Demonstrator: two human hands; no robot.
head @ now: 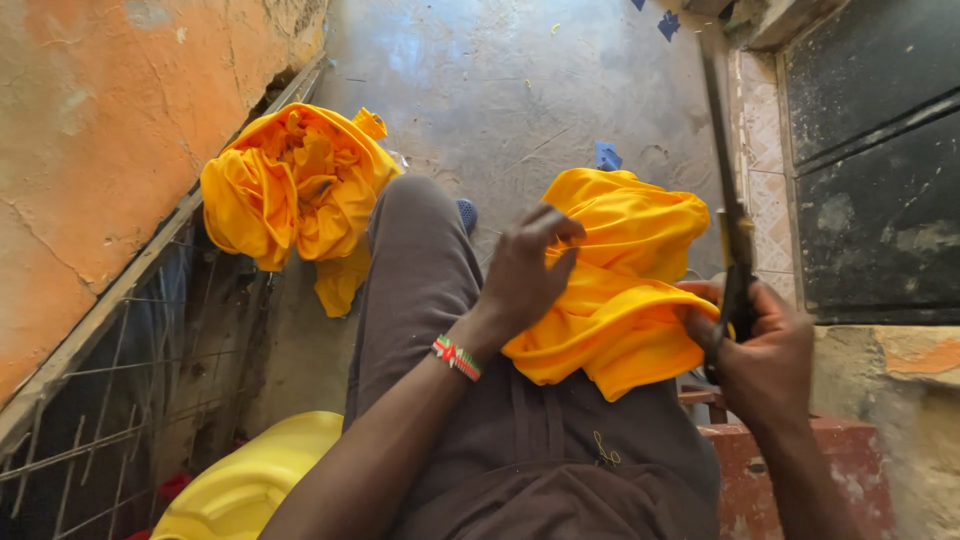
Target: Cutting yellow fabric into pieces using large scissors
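Note:
A bundle of yellow-orange cloth lies across my lap, over my brown trousers. My left hand, with a beaded band at the wrist, grips a fold on the cloth's left side. My right hand holds the handles of long dark scissors, whose blades point up and away, at the cloth's right edge. A second heap of the same yellow-orange cloth rests to my left, on a ledge by the orange wall.
An orange plastered wall runs along the left, with a wire mesh frame under it. A yellow plastic container sits at bottom left. Grey concrete floor lies ahead with blue scraps. A red bench and dark door stand right.

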